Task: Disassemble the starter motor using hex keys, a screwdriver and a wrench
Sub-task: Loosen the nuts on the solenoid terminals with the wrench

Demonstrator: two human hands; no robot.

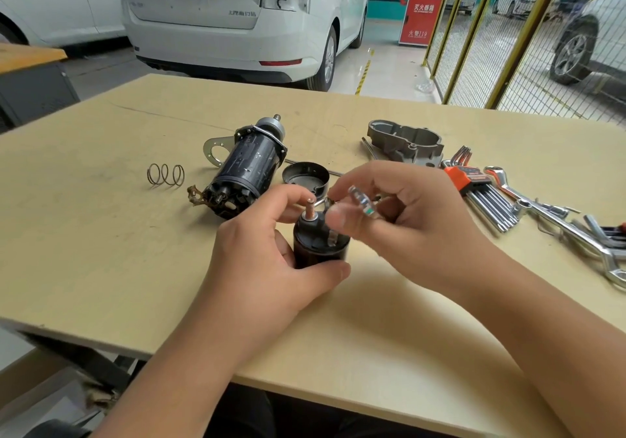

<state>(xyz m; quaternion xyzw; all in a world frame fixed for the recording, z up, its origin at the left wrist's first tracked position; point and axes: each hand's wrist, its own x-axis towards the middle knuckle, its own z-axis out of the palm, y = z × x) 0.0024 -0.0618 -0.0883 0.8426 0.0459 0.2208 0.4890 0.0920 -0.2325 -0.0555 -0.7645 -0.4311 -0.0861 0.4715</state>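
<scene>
My left hand (267, 254) grips a black cylindrical solenoid (318, 244) standing upright on the table, a copper stud pointing up from its top. My right hand (399, 224) hovers just right of it, fingers pinched on a small blurred shiny metal part (360, 202). The black starter motor body (244, 170) lies on its side behind, brush end toward me. A round black end cap (305, 176) sits beside it. The grey aluminium nose housing (404, 142) lies further back right.
A coil spring (166, 175) lies at the left. A hex key set in an orange holder (481, 190) and several wrenches (576, 234) fill the right side. The beige table (101, 234) ends near me. A white car (237, 14) and yellow mesh fence stand behind.
</scene>
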